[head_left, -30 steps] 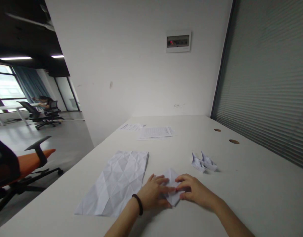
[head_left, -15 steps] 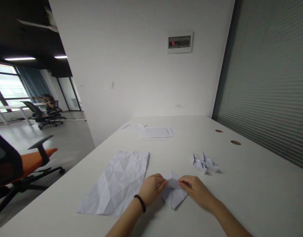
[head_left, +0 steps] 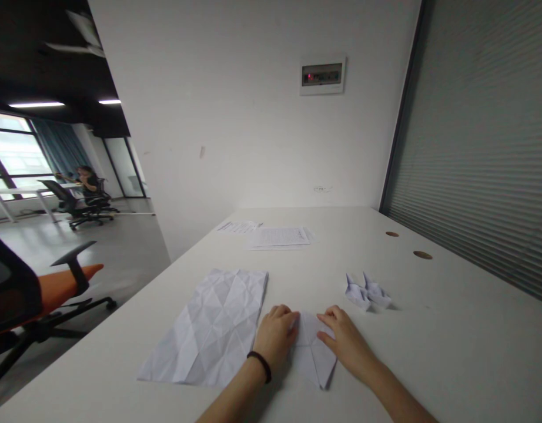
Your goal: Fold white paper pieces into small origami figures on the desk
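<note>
A small folded white paper piece (head_left: 313,355) lies on the white table (head_left: 451,341) just in front of me. My left hand (head_left: 275,341), with a black band on its wrist, presses on the piece's left side with curled fingers. My right hand (head_left: 345,341) holds down its right side, fingers bent onto the paper. A large creased white sheet (head_left: 209,326) lies flat to the left of my left hand. A finished folded paper figure (head_left: 368,292) sits on the table to the upper right of my right hand.
Printed sheets (head_left: 277,237) lie further back on the table. Two round cable holes (head_left: 422,255) are near the blinds on the right. An orange office chair (head_left: 37,294) stands left of the table. A person (head_left: 86,182) sits at a desk far off.
The folded piece, held up a little between my fingertips half a second ago, now lies flat and lower on the table, with both hands pressing on it.
</note>
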The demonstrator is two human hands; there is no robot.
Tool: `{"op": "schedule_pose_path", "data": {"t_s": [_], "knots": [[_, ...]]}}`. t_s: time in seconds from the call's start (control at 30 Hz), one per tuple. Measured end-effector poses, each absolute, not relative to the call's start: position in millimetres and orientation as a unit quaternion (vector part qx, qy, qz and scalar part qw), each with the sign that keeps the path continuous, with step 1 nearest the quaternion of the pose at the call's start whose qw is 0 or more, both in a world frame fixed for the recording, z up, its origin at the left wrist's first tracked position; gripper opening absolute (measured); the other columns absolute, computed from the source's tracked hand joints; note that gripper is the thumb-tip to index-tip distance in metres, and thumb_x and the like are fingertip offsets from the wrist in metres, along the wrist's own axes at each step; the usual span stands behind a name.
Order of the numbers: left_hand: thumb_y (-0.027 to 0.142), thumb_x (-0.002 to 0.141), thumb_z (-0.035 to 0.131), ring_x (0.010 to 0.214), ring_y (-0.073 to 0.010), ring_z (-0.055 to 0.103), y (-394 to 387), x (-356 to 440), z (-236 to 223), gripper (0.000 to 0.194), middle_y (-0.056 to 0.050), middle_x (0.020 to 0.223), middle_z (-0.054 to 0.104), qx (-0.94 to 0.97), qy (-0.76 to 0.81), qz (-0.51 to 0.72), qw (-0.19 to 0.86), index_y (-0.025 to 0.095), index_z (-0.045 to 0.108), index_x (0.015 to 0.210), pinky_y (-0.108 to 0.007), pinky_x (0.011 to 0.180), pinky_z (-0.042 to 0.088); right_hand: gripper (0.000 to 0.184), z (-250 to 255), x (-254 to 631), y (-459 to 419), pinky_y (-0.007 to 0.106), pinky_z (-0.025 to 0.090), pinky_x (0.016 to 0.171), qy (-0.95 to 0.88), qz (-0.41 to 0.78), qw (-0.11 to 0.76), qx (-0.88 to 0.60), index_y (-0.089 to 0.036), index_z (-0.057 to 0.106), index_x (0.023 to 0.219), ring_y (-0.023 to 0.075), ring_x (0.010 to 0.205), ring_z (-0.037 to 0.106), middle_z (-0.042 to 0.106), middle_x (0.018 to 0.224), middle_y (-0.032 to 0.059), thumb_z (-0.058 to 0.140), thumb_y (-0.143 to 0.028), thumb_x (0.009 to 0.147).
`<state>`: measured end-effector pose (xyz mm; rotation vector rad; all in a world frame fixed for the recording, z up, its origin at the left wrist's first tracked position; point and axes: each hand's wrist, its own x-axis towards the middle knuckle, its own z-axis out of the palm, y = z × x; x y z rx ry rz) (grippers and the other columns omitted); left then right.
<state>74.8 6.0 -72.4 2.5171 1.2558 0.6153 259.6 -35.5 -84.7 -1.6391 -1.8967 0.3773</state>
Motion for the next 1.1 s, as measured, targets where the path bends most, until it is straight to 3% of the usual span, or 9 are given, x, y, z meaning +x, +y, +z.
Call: {"op": "schedule_pose_path", "data": {"t_s": [0.13, 0.3, 0.43, 0.53, 0.6, 0.7, 0.83, 0.93, 1.1], "knots": [[0.014, 0.073, 0.049, 0.109, -0.0204, 0.043, 7.3, 74.6, -78.8, 0.042, -0.007, 0.117, 0.052, 0.876, 0.390, 0.209, 0.193, 0.019, 0.050, 0.115, -0.034, 0.096, 0.030, 0.036, -84.5, 260.8, -35.2, 0.034, 0.037, 0.086, -0.716, 0.150, 0.282, -0.621, -0.021, 0.061, 0.101, 0.0223, 0.094, 0.048, 0.052, 0.098, 0.0072, 0.063, -0.027, 0.066], [0.007, 0.064, 0.054, 0.109, -0.0206, 0.043, 9.9, 76.3, -82.4, 0.054, -0.007, 0.117, 0.051, 0.833, 0.379, 0.255, 0.313, 0.020, 0.048, 0.116, -0.036, 0.097, 0.030, 0.035, -80.5, 260.2, -37.4, 0.033, 0.037, 0.087, -0.709, 0.204, 0.303, -0.603, -0.016, 0.060, 0.098, 0.0208, 0.096, 0.049, 0.054, 0.098, 0.0076, 0.061, -0.016, 0.064], [0.003, 0.060, 0.054, 0.081, -0.0146, 0.055, 8.8, 80.9, -81.6, 0.058, -0.006, 0.103, 0.052, 0.735, 0.363, 0.331, 0.467, 0.019, 0.044, 0.115, -0.027, 0.071, 0.044, 0.046, -78.2, 258.3, -40.2, 0.034, 0.037, 0.089, -0.724, 0.247, 0.340, -0.547, -0.019, 0.054, 0.108, 0.0189, 0.099, 0.048, 0.055, 0.102, 0.0053, 0.058, -0.011, 0.063], [0.007, 0.062, 0.054, 0.058, -0.0063, 0.050, 7.6, 83.7, -81.8, 0.063, -0.002, 0.094, 0.049, 0.669, 0.382, 0.351, 0.533, 0.021, 0.038, 0.121, -0.019, 0.052, 0.039, 0.051, -77.4, 254.6, -41.7, 0.034, 0.037, 0.091, -0.721, 0.286, 0.378, -0.506, -0.022, 0.050, 0.113, 0.0170, 0.100, 0.049, 0.054, 0.105, 0.0039, 0.054, -0.008, 0.064], [0.006, 0.060, 0.056, 0.055, -0.0057, 0.046, 8.0, 83.9, -80.9, 0.059, 0.001, 0.083, 0.050, 0.677, 0.387, 0.335, 0.529, 0.019, 0.045, 0.117, -0.018, 0.051, 0.036, 0.053, -76.7, 251.5, -42.0, 0.034, 0.039, 0.090, -0.712, 0.305, 0.400, -0.489, -0.025, 0.048, 0.115, 0.0162, 0.098, 0.051, 0.055, 0.103, 0.0031, 0.053, -0.008, 0.065], [0.006, 0.057, 0.057, 0.052, -0.0068, 0.040, 10.6, 81.1, -74.9, 0.038, 0.006, 0.058, 0.043, 0.703, 0.390, 0.333, 0.492, 0.015, 0.061, 0.093, -0.019, 0.050, 0.032, 0.053, -76.1, 249.3, -40.5, 0.037, 0.039, 0.089, -0.682, 0.278, 0.447, -0.508, -0.026, 0.042, 0.119, 0.0174, 0.100, 0.051, 0.055, 0.105, 0.0039, 0.053, -0.014, 0.068], [0.015, 0.059, 0.058, 0.049, -0.0061, 0.038, 14.2, 72.8, -59.7, 0.018, 0.006, 0.057, 0.046, 0.601, 0.417, 0.422, 0.536, 0.014, 0.061, 0.077, -0.016, 0.042, 0.027, 0.061, -81.0, 254.6, -32.7, 0.038, 0.042, 0.084, -0.592, 0.264, 0.540, -0.537, -0.026, 0.030, 0.124, 0.0213, 0.103, 0.049, 0.049, 0.114, 0.0081, 0.057, -0.033, 0.069], [0.025, 0.058, 0.064, 0.048, -0.0056, 0.041, 14.7, 68.4, -49.4, 0.019, 0.005, 0.060, 0.048, 0.505, 0.400, 0.504, 0.576, 0.015, 0.055, 0.071, -0.014, 0.039, 0.027, 0.068, -88.9, 257.6, -25.3, 0.037, 0.046, 0.077, -0.530, 0.356, 0.585, -0.500, -0.024, 0.028, 0.123, 0.0219, 0.095, 0.055, 0.051, 0.107, 0.0097, 0.059, -0.044, 0.066], [0.031, 0.056, 0.072, 0.059, -0.0092, 0.050, 10.8, 71.9, -45.9, 0.031, 0.006, 0.065, 0.048, 0.457, 0.316, 0.551, 0.623, 0.017, 0.047, 0.068, -0.023, 0.057, 0.047, 0.063, -96.2, 244.7, -21.6, 0.035, 0.049, 0.063, -0.500, 0.473, 0.578, -0.438, -0.023, 0.037, 0.107, 0.0209, 0.076, 0.061, 0.058, 0.084, 0.0035, 0.064, -0.051, 0.057]]}}
